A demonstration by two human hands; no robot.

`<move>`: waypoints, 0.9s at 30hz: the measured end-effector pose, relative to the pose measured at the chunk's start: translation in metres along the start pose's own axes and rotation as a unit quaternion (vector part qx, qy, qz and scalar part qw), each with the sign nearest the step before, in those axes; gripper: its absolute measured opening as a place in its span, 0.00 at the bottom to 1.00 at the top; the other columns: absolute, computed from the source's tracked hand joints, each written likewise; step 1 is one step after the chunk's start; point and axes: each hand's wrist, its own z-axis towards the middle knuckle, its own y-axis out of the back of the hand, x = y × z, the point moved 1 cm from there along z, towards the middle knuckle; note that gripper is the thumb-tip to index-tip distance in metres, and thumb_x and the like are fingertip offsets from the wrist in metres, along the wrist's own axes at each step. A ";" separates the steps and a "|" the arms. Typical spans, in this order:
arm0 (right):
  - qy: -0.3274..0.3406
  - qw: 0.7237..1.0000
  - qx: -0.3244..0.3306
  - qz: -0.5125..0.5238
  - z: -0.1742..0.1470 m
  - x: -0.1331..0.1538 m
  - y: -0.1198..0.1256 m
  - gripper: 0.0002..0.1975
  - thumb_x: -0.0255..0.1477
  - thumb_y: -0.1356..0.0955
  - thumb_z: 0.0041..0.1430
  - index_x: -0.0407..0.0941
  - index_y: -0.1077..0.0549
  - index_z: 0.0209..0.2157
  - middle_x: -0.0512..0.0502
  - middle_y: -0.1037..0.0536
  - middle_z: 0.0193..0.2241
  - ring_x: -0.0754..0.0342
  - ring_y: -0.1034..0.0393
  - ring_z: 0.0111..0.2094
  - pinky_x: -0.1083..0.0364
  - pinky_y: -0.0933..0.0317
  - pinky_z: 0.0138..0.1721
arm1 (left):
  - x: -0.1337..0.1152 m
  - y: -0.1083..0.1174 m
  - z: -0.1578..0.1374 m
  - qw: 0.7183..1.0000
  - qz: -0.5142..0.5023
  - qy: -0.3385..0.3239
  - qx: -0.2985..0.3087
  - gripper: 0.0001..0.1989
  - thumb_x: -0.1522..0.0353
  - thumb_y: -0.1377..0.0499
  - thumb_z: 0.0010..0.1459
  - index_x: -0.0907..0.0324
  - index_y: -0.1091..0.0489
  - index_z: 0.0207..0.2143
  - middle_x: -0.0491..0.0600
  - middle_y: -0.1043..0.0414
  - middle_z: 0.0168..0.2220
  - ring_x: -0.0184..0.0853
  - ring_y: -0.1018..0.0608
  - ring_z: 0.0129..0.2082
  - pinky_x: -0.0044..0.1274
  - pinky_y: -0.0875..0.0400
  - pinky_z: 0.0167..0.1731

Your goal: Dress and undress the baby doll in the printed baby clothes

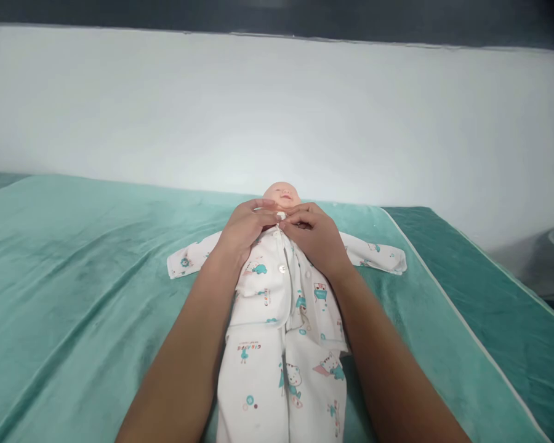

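A baby doll (pixel 284 193) lies on its back, dressed in a white printed baby shirt (pixel 258 295) and matching trousers (pixel 253 387). My left hand (pixel 249 224) and my right hand (pixel 313 231) meet at the shirt's collar, just below the doll's chin. The fingers of both pinch the collar edges, close around a small pale spot at the neck. Further down the front, a button (pixel 283 269) shows on the left-hand flap, and the two flaps lie side by side. Both sleeves stretch out sideways; my hands hide the doll's shoulders.
A green blanket (pixel 96 277) with soft folds covers the surface under the doll. On the right, past its pale edge, lies a darker green cover (pixel 480 295). A white wall (pixel 277 111) with a dark band on top rises behind.
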 end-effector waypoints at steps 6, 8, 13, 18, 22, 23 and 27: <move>0.063 0.998 -0.004 -0.022 0.001 -0.001 -0.002 0.05 0.24 0.31 0.54 0.46 0.26 0.26 0.50 0.26 0.34 0.55 0.31 0.38 0.53 0.38 0.41 | 0.000 -0.003 0.000 0.999 0.044 0.003 -0.010 0.23 0.76 0.35 0.39 0.61 0.29 0.42 0.50 0.23 0.29 0.36 0.22 0.29 0.26 0.30 0.30; 0.074 0.997 -0.003 -0.028 0.001 -0.001 -0.002 0.05 0.24 0.31 0.54 0.46 0.27 0.26 0.50 0.26 0.34 0.55 0.31 0.38 0.53 0.39 0.41 | 0.001 -0.004 0.001 0.998 0.057 -0.004 -0.018 0.22 0.76 0.36 0.39 0.61 0.28 0.41 0.50 0.23 0.30 0.35 0.22 0.27 0.25 0.31 0.28; 0.067 0.997 0.007 -0.026 0.001 -0.001 -0.001 0.05 0.25 0.31 0.56 0.46 0.28 0.26 0.50 0.26 0.35 0.55 0.31 0.40 0.54 0.39 0.40 | 0.001 -0.005 0.001 0.998 0.051 -0.028 -0.012 0.19 0.79 0.38 0.39 0.62 0.28 0.37 0.49 0.24 0.30 0.33 0.23 0.27 0.24 0.31 0.27; 0.038 0.999 -0.006 0.004 0.000 -0.002 -0.002 0.02 0.28 0.32 0.56 0.47 0.27 0.34 0.49 0.26 0.39 0.54 0.31 0.40 0.54 0.37 0.40 | 0.000 -0.004 0.000 1.000 -0.018 -0.013 0.004 0.17 0.79 0.35 0.37 0.61 0.30 0.33 0.46 0.26 0.27 0.30 0.25 0.25 0.23 0.31 0.27; 0.033 0.999 -0.014 0.015 0.001 -0.002 -0.002 0.04 0.28 0.34 0.59 0.46 0.27 0.36 0.48 0.25 0.40 0.54 0.29 0.39 0.53 0.35 0.41 | 0.002 -0.003 0.002 1.000 -0.020 -0.019 0.003 0.15 0.79 0.36 0.38 0.61 0.30 0.32 0.46 0.26 0.28 0.30 0.25 0.25 0.24 0.31 0.27; 0.034 0.999 -0.014 0.013 0.001 -0.002 -0.002 0.04 0.28 0.34 0.59 0.46 0.27 0.35 0.48 0.25 0.39 0.54 0.29 0.39 0.53 0.35 0.41 | 0.002 -0.002 0.002 1.000 -0.021 -0.021 0.007 0.15 0.79 0.36 0.38 0.61 0.30 0.32 0.46 0.27 0.28 0.30 0.25 0.25 0.23 0.31 0.27; 0.039 0.999 -0.023 0.008 0.002 -0.004 -0.001 0.06 0.26 0.35 0.58 0.46 0.26 0.34 0.48 0.24 0.39 0.54 0.29 0.39 0.53 0.35 0.42 | 0.006 0.001 0.006 0.998 -0.046 -0.039 0.036 0.16 0.79 0.35 0.37 0.60 0.30 0.32 0.45 0.27 0.28 0.29 0.25 0.26 0.23 0.31 0.29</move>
